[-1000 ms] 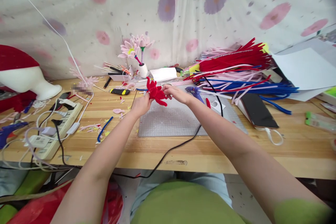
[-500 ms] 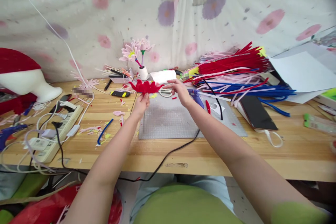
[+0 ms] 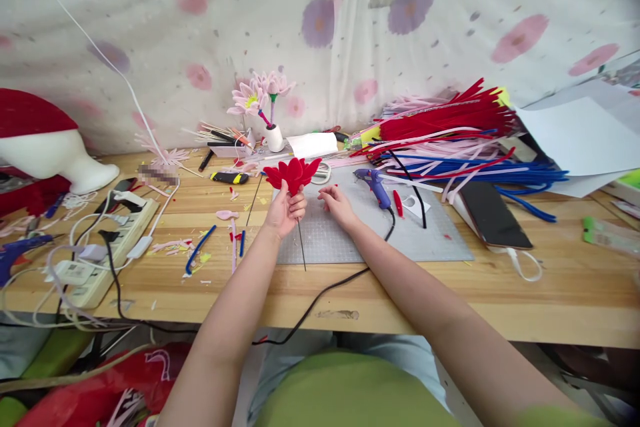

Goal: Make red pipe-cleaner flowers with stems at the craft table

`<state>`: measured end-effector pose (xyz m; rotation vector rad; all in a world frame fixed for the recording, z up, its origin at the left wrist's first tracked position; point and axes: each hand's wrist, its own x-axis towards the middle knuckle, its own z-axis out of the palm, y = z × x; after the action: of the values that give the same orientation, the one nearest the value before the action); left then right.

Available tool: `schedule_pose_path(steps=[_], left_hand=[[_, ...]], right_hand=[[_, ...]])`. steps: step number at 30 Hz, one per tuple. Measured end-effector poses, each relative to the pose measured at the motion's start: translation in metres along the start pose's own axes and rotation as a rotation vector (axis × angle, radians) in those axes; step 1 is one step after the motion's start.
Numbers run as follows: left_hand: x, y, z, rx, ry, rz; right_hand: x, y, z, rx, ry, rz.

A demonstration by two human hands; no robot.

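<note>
Upright, the red pipe-cleaner flower [image 3: 293, 174] is sitting pinched by its wire stem in the left hand [image 3: 284, 210]; the right hand [image 3: 337, 204] is hovering loosely curled, holding nothing, over the grey mat [image 3: 425, 233].

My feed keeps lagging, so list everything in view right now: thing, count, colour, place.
flower: one, red, on thin dark stem, upright in left hand
mat: one, grey, table centre
glue gun: one, blue, on mat
craft stems: pile, red, pink, blue, back right
phone: one, dark, right of mat
pink flowers: small bunch, in white holder, back
knife: one, black-yellow, left of mat
power strip: one, white, far left
table: one, wood
left hand: grips stem
right hand: empty, on mat
</note>
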<state>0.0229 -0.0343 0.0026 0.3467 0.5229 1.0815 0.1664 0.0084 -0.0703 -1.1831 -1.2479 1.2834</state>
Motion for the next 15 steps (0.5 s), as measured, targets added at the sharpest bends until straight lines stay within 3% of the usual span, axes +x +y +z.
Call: schedule_pose_path(steps=[8,15], left_hand=[[-0.006,-0.006,-0.006,-0.193,-0.022,0.016],[0.005,-0.009,-0.009,-0.273,0.218,0.154]], right_hand=[[-0.002,0.009,0.0,-0.053,-0.039,-0.054],[-0.006,0.004,0.0,-0.04,-0.029,-0.03]])
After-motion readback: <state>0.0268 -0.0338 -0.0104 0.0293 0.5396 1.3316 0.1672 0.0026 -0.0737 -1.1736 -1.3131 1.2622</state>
